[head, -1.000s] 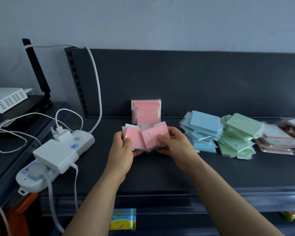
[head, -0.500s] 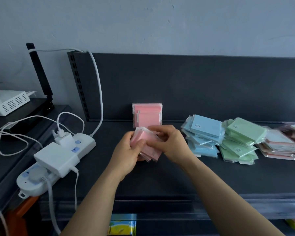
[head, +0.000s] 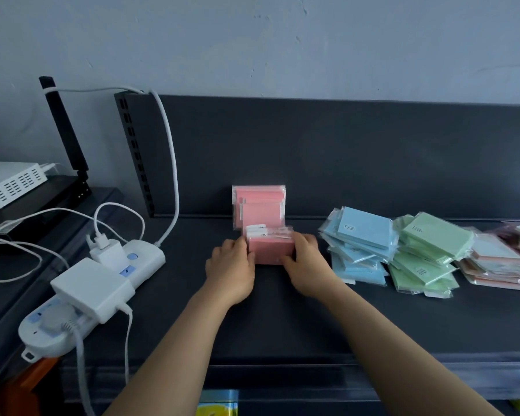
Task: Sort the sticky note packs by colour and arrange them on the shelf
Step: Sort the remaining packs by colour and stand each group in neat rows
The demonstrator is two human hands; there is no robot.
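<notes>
- Left hand [head: 230,267] and right hand [head: 305,262] clamp a small stack of pink packs [head: 270,250] upright between them on the shelf [head: 282,319].
- Behind the grip, more pink packs [head: 260,204] lean on the back panel.
- Right of it lie blue packs [head: 360,244], then green packs [head: 427,250].

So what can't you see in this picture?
Head view only:
- How many pink packs are in the bunch: the front pack, the left hand and the right hand hide the rest.
- The far-right pile: cut off by the picture's edge.
- Print on the top blue pack: too small.
</notes>
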